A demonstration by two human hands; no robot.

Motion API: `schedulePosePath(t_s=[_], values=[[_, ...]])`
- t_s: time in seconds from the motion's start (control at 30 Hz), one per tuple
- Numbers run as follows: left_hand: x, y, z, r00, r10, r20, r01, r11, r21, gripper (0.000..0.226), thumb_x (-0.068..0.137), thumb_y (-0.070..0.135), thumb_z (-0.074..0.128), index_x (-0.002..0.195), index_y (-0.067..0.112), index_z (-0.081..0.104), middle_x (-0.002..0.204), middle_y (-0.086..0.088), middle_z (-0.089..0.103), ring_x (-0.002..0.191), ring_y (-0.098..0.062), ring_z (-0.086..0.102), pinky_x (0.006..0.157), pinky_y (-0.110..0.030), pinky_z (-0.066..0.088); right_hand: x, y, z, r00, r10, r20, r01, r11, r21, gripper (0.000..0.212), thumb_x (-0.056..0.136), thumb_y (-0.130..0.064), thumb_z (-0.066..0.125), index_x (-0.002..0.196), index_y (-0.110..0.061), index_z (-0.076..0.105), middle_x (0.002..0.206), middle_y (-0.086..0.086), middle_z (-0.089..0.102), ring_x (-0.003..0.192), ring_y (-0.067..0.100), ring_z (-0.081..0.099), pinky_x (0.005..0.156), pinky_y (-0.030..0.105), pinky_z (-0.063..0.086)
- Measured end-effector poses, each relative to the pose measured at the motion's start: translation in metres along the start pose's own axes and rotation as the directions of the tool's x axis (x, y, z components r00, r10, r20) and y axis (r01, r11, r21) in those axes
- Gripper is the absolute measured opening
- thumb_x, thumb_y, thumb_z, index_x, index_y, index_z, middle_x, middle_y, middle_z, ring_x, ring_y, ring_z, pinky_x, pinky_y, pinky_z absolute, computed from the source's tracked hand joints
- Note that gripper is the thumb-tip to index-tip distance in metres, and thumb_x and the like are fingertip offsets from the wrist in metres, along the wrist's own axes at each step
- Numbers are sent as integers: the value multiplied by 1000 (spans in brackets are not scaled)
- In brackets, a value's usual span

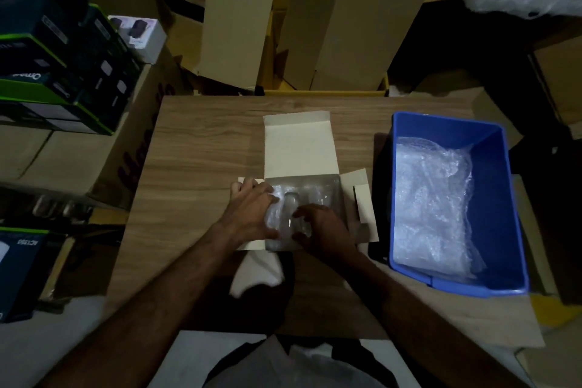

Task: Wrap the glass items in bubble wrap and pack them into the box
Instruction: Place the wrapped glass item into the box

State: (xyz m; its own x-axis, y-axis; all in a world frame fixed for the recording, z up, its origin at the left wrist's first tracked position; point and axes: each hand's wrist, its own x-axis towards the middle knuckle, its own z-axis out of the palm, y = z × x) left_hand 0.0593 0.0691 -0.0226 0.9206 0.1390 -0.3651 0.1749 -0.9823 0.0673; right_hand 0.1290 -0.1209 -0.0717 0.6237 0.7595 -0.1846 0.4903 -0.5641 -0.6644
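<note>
A bubble-wrapped glass item [285, 214] is being seated in the open white cardboard box [299, 148] mid-desk, gripped by the left hand [252, 214] and right hand [321, 227]. Next, probably, closing flaps.

We note a wooden table [195, 148] in dim light, with tall cardboard sheets [346, 25] standing upright behind its far edge. To the left we see dark boxes with green trim [56, 72] stacked on brown cartons [94, 161], a small white product box [141, 35] beside them.
</note>
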Motion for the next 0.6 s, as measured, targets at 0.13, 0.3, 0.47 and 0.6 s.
schedulePosePath(t_s=[0.13,0.3,0.47,0.6], values=[[1,2,-3,999,-26,25,26,999,27,86,57,74,76,130,30,62,137,9,52,122,-21,38,96,-41,29,3,0,-2,999,-21,38,23,998,-65,36,85,-21,73,121,-21,67,123,0,66,104,18,65,81,23,48],[3,12,1,997,-70,28,63,979,195,87,54,78,74,124,28,63,132,9,57,120,-22,40,97,-42,28,5,2,-2,999,25,32,-23,997,-67,38,83,-9,71,120,-14,70,123,4,66,103,22,67,82,20,45],[9,22,10,998,-68,14,62,960,274,76,63,70,75,122,23,63,126,2,58,119,-24,41,95,-41,28,3,8,0,995,-33,91,37,998,-43,39,89,-12,71,128,-13,67,137,7,60,114,22,64,95,26,48],[13,27,11,995,-94,15,85,947,310,62,67,59,77,116,22,66,121,2,60,117,-24,42,95,-39,32,3,10,-6,990,-81,116,89,993,-71,41,92,-20,70,133,-15,65,147,7,53,126,22,58,103,28,45]])
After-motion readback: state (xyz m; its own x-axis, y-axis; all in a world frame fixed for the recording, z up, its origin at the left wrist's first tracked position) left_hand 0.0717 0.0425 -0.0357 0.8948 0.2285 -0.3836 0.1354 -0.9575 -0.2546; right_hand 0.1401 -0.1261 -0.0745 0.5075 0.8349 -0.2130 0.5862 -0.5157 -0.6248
